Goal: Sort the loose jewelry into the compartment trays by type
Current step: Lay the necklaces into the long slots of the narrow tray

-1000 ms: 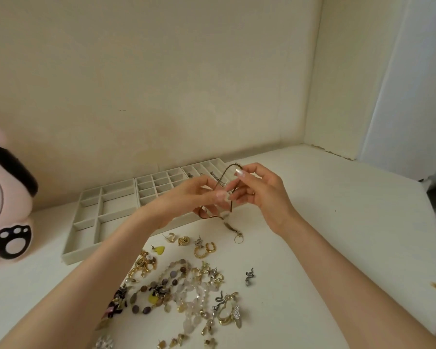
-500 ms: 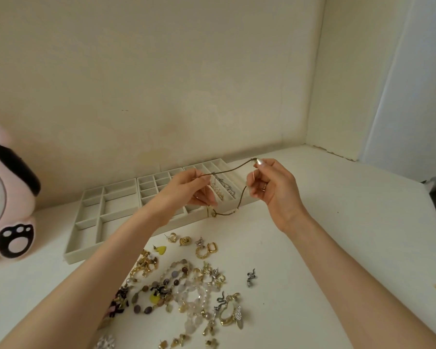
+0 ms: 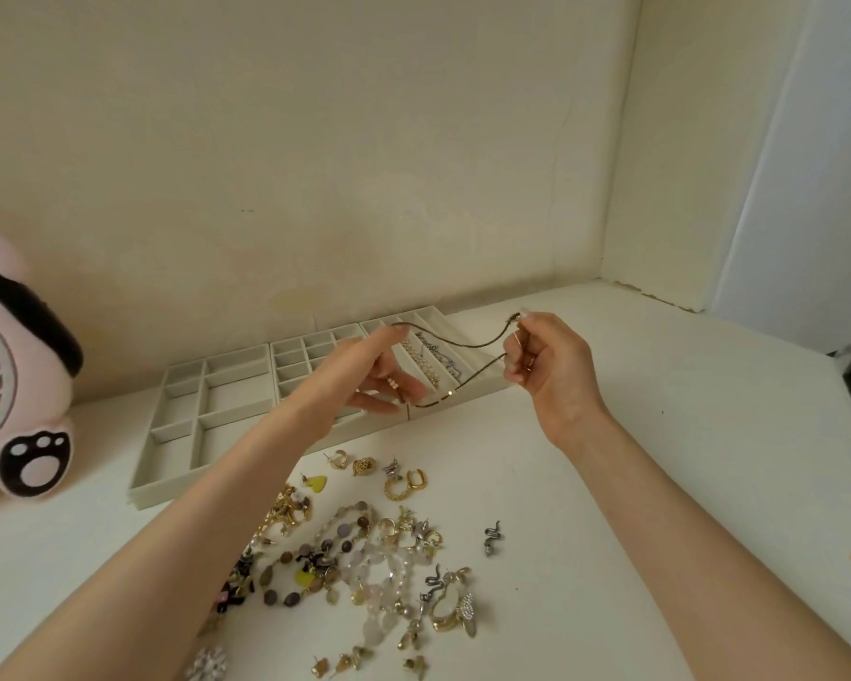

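Head camera: I see the left hand [image 3: 364, 376] and right hand [image 3: 546, 371] each pinching a thin chain [image 3: 450, 393] above the trays [image 3: 237, 385]; few slots are filled, and the jewelry pile [image 3: 364, 557] lies unsorted.

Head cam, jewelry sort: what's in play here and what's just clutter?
In play: thin chain, pinched by left hand and right hand; compartment trays; loose jewelry pile; snake piece lying apart from it.
Just lying about: pink fan, far left.
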Demonstrator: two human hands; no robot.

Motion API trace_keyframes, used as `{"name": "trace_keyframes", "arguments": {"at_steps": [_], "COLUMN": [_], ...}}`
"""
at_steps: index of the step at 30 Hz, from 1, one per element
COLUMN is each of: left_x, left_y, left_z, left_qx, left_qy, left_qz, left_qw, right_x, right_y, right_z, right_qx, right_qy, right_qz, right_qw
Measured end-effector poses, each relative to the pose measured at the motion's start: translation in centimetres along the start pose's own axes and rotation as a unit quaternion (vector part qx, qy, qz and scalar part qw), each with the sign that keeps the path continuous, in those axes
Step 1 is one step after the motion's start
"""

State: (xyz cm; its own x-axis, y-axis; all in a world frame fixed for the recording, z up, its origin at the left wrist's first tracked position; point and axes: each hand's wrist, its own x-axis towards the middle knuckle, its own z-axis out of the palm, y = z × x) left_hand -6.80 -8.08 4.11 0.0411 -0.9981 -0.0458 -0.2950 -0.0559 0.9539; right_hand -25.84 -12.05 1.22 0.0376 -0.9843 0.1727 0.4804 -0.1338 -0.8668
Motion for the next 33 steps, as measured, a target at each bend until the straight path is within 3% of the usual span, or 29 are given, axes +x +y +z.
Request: {"name": "trace_keyframes", "arguments": {"at_steps": [9, 16, 22, 28, 30, 33], "left_x": [0.0, 0.4, 0.2, -0.1, -0.2, -0.7], "left_y": [-0.8, -0.4, -0.4, -0.2, -0.1, 0.2], "left_z": [0.3, -0.3, -0.5, -0.3, -0.1, 0.1], "left_qx": [0.031, -0.116, -0.126, 0.006, 0.042, 0.085], "left_qy": [-0.042, -0.065, -0.079, -0.125, -0.135, -0.165], "left_qz": [-0.049, 0.021, 0.078, 0.122, 0.122, 0.123], "left_qw": [0.997, 0.991, 0.986, 0.985, 0.982, 0.975], "right_x": [-0.4, -0.5, -0.7, -0.9, -0.6, -0.8], "right_y": [0.3, 1.1, 2.3, 2.1, 2.1, 1.7], "right_z": [0.2, 0.3, 0.3, 0.3, 0.3, 0.5], "right_qx": [-0.113, -0.268, -0.517, -0.627, -0.577, -0.380], "right_qy": [-0.002, -0.042, -0.063, -0.044, -0.042, -0.145], "right_qz": [-0.020, -0.023, -0.061, -0.120, -0.153, -0.134], "right_qw": [0.993, 0.962, 0.852, 0.768, 0.801, 0.904]}}
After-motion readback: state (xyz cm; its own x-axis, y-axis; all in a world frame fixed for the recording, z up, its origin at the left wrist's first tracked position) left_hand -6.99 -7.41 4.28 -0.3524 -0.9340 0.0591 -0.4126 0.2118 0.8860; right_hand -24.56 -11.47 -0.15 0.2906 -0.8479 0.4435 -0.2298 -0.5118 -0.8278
